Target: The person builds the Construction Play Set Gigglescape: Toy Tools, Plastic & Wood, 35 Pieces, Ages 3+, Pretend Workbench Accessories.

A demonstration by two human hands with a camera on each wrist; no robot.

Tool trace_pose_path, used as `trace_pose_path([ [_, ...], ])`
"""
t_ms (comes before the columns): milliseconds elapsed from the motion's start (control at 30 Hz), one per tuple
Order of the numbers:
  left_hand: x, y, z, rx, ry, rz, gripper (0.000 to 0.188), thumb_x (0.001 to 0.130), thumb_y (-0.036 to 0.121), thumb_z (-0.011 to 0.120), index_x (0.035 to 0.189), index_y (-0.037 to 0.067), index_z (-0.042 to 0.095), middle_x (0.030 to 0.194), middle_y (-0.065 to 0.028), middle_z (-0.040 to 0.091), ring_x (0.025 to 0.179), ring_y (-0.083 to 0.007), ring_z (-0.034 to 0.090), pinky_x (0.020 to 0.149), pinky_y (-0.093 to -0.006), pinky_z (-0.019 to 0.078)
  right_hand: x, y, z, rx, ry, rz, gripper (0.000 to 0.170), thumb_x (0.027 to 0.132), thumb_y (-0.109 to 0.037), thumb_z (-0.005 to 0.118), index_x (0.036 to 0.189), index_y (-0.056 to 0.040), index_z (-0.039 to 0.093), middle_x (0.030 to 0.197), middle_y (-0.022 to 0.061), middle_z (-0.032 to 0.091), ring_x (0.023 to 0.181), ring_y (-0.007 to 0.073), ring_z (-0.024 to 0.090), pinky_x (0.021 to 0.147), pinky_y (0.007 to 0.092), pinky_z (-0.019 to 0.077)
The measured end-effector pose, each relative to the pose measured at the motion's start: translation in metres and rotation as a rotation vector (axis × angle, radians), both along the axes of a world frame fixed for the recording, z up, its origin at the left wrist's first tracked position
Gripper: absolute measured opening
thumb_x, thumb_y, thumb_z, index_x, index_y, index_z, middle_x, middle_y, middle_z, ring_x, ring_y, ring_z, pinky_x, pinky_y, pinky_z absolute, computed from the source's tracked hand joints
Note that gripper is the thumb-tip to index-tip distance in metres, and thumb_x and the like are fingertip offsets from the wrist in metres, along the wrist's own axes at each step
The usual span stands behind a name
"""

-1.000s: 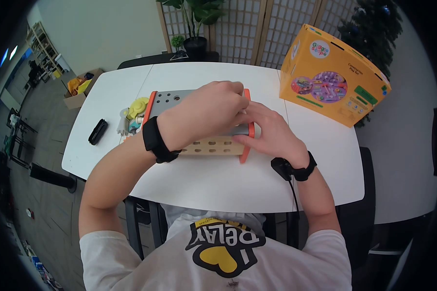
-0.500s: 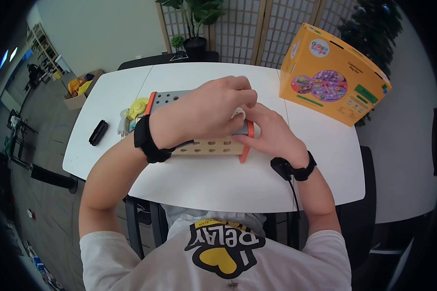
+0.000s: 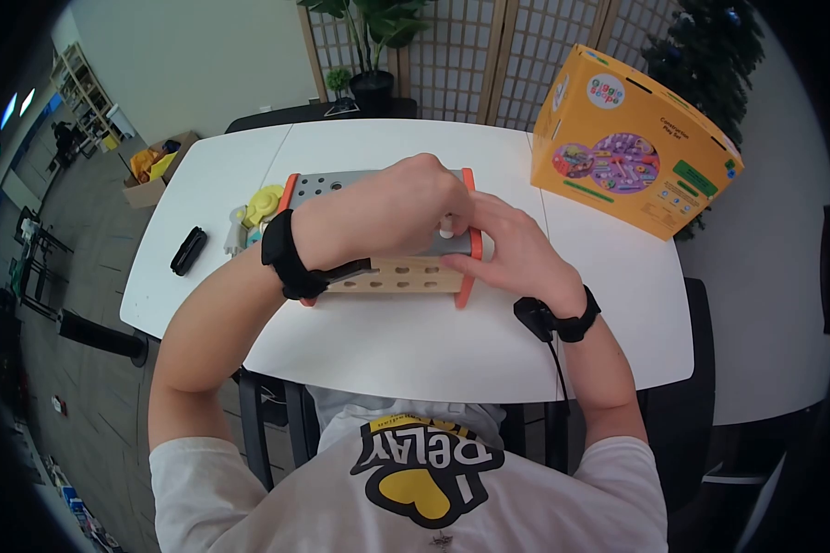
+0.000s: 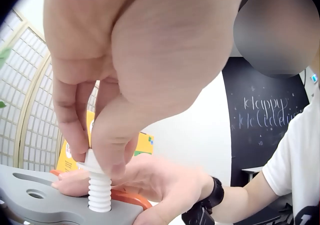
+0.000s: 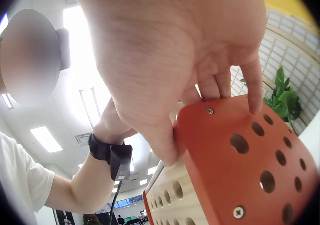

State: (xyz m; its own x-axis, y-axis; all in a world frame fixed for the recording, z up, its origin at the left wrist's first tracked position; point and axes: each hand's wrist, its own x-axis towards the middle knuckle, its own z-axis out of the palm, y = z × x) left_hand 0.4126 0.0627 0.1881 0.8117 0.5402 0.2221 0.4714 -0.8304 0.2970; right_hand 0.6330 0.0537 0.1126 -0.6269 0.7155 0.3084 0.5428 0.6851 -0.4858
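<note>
Both hands are busy at one end of the work, as my feeds show: the left hand [image 3: 401,203] pinches from above, while the right hand [image 3: 518,249] grips an orange-red, hole-studded end panel [image 5: 245,165] between thumb and fingers, presumably to brace it. Beneath spreads a white, round-cornered table [image 3: 415,355]; a bright orange cardboard box [image 3: 632,143] stands toward its far right, I'd guess to leave working room. Mid-table sits the toy bench of pale perforated wood with a grey top [image 3: 410,278]. Loose yellow and pale plastic pieces [image 3: 264,199] lie just beside its left end, near a black oblong object [image 3: 188,251]. Smallest is the white ribbed plastic screw [image 4: 100,192], upright at the bench's right end — its head pinched by the left hand, likely for turning. Its tip is hidden, so I can't tell how deep it sits; that hand also covers much of the grey top.
</note>
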Motion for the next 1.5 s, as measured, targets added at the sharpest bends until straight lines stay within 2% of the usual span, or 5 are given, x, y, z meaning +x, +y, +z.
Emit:
trace_pose_path([
  [200, 0.002, -0.001, 0.0, 0.026, -0.238, -0.047, 0.014, 0.081, -0.002, 0.072, 0.095, 0.0, 0.073, 0.089, -0.016, 0.072, 0.085, -0.0353, 0.071, 0.076, -0.0403, 0.0572, -0.004, -0.006, 0.008, -0.044, -0.036, -0.07, 0.043, 0.085, -0.037, 0.079, 0.111, -0.0049, 0.068, 0.142, 0.0112, 0.061, 0.132, 0.031, 0.057, 0.107, 0.0413, 0.0499],
  [400, 0.007, -0.007, -0.007, 0.2, 0.069, 0.164, 0.012, 0.08, 0.009, 0.08, 0.086, -0.001, 0.075, 0.081, -0.0147, 0.069, 0.077, -0.0351, 0.07, 0.073, -0.0417, 0.0563, -0.002, -0.002, 0.001, 0.031, -0.002, -0.027, 0.044, 0.084, -0.034, 0.08, 0.112, -0.0036, 0.068, 0.141, 0.0106, 0.062, 0.13, 0.0316, 0.058, 0.106, 0.0412, 0.0504],
  [900, -0.005, 0.006, 0.0, -0.063, -0.152, -0.092, 0.016, 0.08, 0.0, 0.074, 0.096, 0.0, 0.074, 0.087, -0.017, 0.073, 0.085, -0.0351, 0.071, 0.076, -0.0409, 0.0559, -0.002, -0.002, 0.004, -0.019, 0.01, -0.015, 0.054, 0.083, -0.034, 0.081, 0.126, -0.0057, 0.067, 0.14, 0.0114, 0.063, 0.133, 0.0317, 0.057, 0.108, 0.0416, 0.049],
  [1100, 0.007, -0.005, -0.004, 0.119, 0.054, 0.215, 0.013, 0.081, 0.009, 0.078, 0.091, 0.001, 0.078, 0.083, -0.0166, 0.071, 0.08, -0.0346, 0.07, 0.075, -0.0415, 0.0565, 0.0, 0.003, -0.003, 0.018, 0.005, 0.003, 0.055, 0.085, -0.039, 0.079, 0.125, -0.0032, 0.068, 0.145, 0.0158, 0.06, 0.136, 0.0328, 0.055, 0.111, 0.0423, 0.0475],
  [1500, 0.0, -0.002, 0.004, -0.021, -0.018, -0.038, 0.02, 0.077, -0.01, 0.069, 0.094, -0.002, 0.076, 0.092, -0.019, 0.073, 0.087, -0.0351, 0.071, 0.079, -0.0411, 0.0579, -0.003, -0.005, 0.009, -0.061, 0.019, -0.023, 0.056, 0.082, -0.035, 0.082, 0.124, -0.0012, 0.066, 0.146, 0.0119, 0.06, 0.131, 0.0328, 0.059, 0.108, 0.0412, 0.0503],
])
